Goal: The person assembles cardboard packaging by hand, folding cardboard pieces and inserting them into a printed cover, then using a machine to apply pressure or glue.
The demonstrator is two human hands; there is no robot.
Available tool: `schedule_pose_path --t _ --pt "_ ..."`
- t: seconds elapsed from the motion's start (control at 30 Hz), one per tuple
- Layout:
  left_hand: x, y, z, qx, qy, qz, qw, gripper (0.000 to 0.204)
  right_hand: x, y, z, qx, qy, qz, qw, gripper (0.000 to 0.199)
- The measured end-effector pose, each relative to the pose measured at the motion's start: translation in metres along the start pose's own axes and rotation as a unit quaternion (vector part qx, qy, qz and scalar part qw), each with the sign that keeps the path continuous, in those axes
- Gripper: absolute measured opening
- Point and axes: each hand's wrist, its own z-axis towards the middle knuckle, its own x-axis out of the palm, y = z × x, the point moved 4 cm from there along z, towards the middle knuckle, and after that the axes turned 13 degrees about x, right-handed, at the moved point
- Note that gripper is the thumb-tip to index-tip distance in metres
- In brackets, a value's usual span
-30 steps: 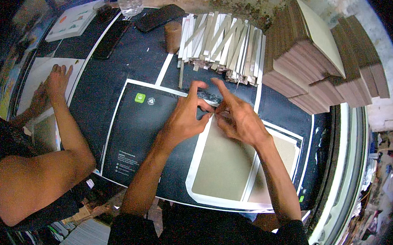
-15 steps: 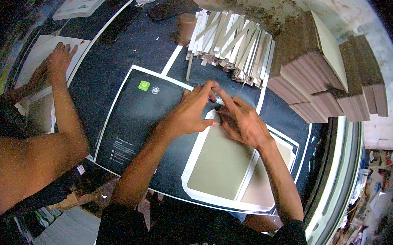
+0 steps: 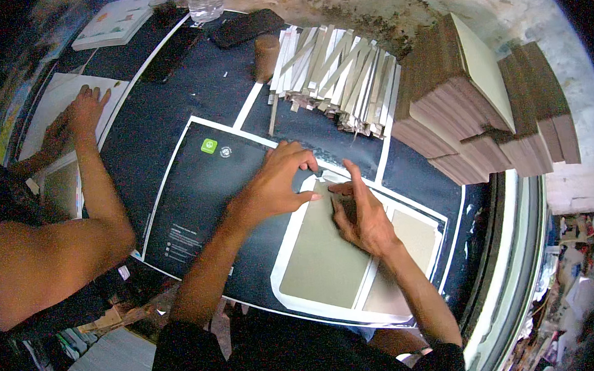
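Note:
A grey board (image 3: 319,253) lies before me, framed by a white paper edge. Beside it, past a narrow white strip, is a second, paler board (image 3: 414,232). My left hand (image 3: 276,180) rests near the far left corner of the grey board, thumb and index finger apart. A small white paper flap (image 3: 318,178) shows between my hands there. Over the grey board's far right part, my right hand (image 3: 364,215) has its fingers spread, holding nothing. Under my left forearm spreads a dark printed sheet (image 3: 193,175) with a green square mark.
Beyond the sheet lies a heap of board strips (image 3: 337,76), with a brown cylindrical object (image 3: 265,58) beside it. Stacked boards (image 3: 456,98) stand at the right. A dark phone-like object (image 3: 248,27) and a clear water container (image 3: 206,2) sit at the back. At left, another person's hand (image 3: 88,107) rests on paper.
My hands were close together at the board's far edge; now they have drawn apart, the right one moving nearer me. The whole view has shifted slightly.

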Motion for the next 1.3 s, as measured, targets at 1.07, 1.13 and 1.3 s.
schedule_pose_path --t 1.07,1.13,1.3 --pt "0.009 -0.016 0.007 -0.143 -0.062 -0.040 0.987 0.062 0.004 0.004 0.012 -0.156 -0.041 -0.170 0.972 0.084" --pt "0.010 -0.020 0.009 -0.139 -0.062 -0.035 0.988 0.063 0.006 0.002 0.009 -0.164 -0.054 -0.162 0.971 0.083" --pt "0.015 -0.025 0.007 -0.130 -0.055 0.001 0.990 0.066 0.006 0.006 0.005 -0.150 -0.044 -0.168 0.973 0.085"
